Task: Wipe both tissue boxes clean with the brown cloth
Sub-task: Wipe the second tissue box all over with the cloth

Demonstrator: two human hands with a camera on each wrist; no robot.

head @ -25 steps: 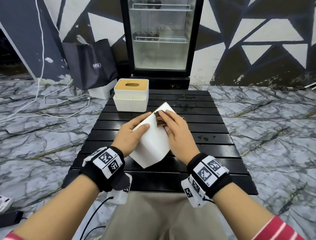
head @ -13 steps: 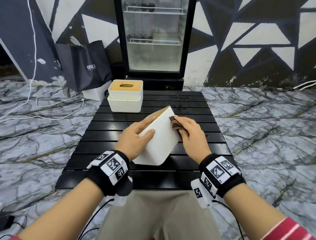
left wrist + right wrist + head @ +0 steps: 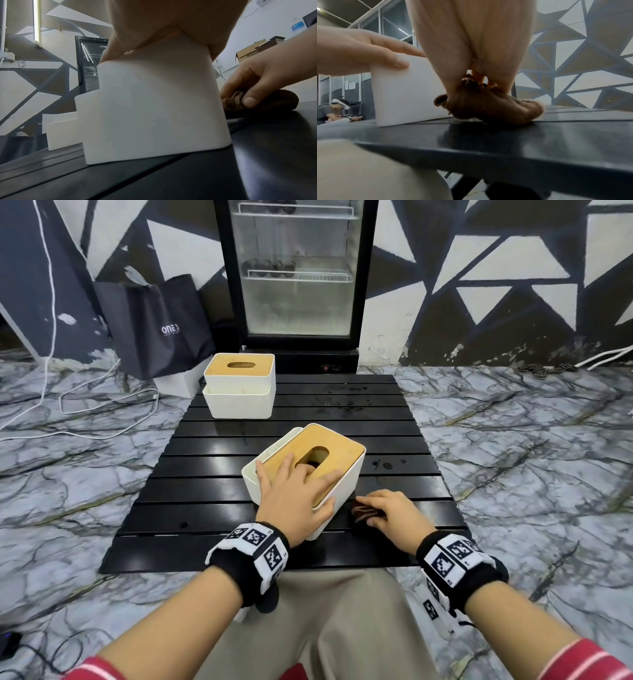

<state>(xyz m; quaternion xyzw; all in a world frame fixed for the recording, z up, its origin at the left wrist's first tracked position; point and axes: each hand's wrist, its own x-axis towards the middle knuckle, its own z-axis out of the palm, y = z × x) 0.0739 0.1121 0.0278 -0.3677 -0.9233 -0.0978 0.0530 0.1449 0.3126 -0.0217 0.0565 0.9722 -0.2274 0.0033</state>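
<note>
Brown cloth (image 3: 364,512) sits bunched on the black slatted table (image 3: 191,508), pinched in the right hand (image 3: 390,517) just beside the near tissue box (image 3: 346,477); the left hand (image 3: 294,498) lies spread across its wooden lid. Another tissue box (image 3: 239,402) stands at the far-left edge.

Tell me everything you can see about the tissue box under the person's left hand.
The near tissue box is a white, smooth, plastic-looking body with rounded corners and a lower step along one side. Its wood-coloured lid has an oval slot. It stands upright on the black slatted table, turned at an angle. The left hand rests on top, thumb down the side. The brown cloth, held by the right hand, lies beside its base.
</note>
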